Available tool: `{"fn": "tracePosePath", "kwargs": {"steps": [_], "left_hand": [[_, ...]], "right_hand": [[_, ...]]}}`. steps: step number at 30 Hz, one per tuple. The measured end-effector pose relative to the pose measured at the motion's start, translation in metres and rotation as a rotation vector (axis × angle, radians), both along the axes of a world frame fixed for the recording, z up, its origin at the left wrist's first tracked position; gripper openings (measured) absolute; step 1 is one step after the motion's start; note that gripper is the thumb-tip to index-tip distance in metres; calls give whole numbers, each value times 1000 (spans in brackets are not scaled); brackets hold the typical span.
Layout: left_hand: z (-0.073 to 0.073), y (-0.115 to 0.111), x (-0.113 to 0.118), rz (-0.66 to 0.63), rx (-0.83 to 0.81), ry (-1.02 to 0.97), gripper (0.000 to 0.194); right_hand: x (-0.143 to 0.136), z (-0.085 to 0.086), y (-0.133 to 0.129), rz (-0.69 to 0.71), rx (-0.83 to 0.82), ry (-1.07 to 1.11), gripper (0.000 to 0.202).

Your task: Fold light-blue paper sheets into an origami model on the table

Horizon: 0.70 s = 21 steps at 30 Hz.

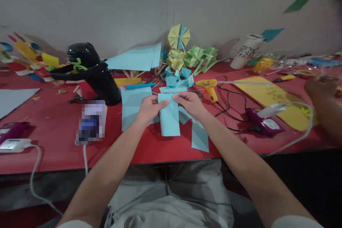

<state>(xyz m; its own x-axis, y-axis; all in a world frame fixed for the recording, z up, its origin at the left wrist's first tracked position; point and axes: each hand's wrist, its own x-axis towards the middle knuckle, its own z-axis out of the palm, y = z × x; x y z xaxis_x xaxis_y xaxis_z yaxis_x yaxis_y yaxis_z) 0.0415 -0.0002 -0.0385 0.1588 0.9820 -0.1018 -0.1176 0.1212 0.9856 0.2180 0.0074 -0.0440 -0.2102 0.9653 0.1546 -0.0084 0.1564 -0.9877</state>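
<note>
A folded light-blue paper [170, 119] is held up over the red table [152, 149]. My left hand [151, 108] pinches its upper left edge between thumb and fingers. At the upper right corner, my right hand [190, 102] grips the same paper, thumb in front. Behind my left hand lies a larger blue sheet [130, 108]. A smaller blue piece [200, 136] rests on the table under my right forearm. Blue folded pieces [175, 78] are heaped just beyond both hands.
A black tumbler [103, 82] and a phone [91, 123] stand left. Right are a yellow glue gun [211, 88] with cords, a purple power block [264, 121], yellow paper [267, 99] and another person's arm [327, 107]. Yellow origami [178, 39] stands at the back.
</note>
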Motion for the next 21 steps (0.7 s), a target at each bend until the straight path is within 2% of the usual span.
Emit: {"fn": "tracePosePath", "kwargs": {"steps": [6,11,15,21], "left_hand": [[5,-1,1,22,13,2,30],[6,2,-4,122,155,101,32],[7,3,-9,123,233,211,29],[8,3,-8,107,197,162,23]], "right_hand": [[0,5,-3,-18,3,-35,38],[0,5,-2,-41,3,-59,41],[0,7,-2,-29,53,-103,41],[3,7,-1,-102,113,-153,43]]}}
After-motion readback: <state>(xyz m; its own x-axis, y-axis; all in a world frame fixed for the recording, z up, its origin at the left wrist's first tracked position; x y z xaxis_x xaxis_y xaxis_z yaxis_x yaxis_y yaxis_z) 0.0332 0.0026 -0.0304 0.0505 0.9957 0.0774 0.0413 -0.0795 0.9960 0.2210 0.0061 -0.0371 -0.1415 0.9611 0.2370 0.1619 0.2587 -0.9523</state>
